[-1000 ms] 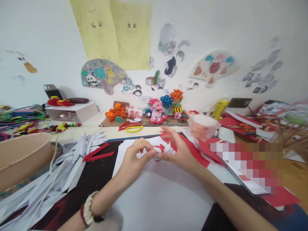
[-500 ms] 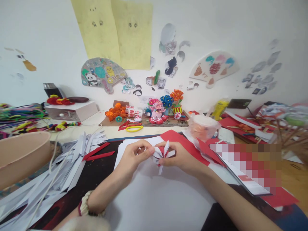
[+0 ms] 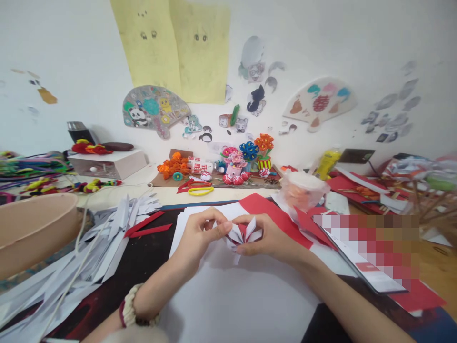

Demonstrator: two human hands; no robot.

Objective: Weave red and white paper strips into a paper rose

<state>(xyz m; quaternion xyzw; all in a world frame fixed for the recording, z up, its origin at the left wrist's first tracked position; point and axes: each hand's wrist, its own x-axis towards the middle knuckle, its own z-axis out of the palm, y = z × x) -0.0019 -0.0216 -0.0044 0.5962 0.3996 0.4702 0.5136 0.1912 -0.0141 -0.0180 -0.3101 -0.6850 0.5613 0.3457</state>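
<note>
A small folded paper piece [image 3: 243,234], red and white with pointed flaps fanning outward, is pinched between both hands just above a large white sheet [image 3: 235,290]. My left hand [image 3: 202,233] grips its left side with curled fingers and thumb. My right hand [image 3: 267,234] holds its right side, fingers wrapped over the top. A beaded bracelet [image 3: 133,307] circles my left wrist. A sheet of red paper [image 3: 271,214] lies just behind the hands.
A heap of white and red paper strips [image 3: 89,247] covers the left. A tan bowl [image 3: 32,228] stands far left. A clear plastic tub [image 3: 303,188] sits behind right. Paper flowers [image 3: 246,155], yellow-handled scissors [image 3: 200,190] and a glue bottle [image 3: 326,162] line the back.
The paper piece has gone from lying half-hidden under my fingers to held up between both hands with its flaps fanned out. My right hand's fingers have closed over it.
</note>
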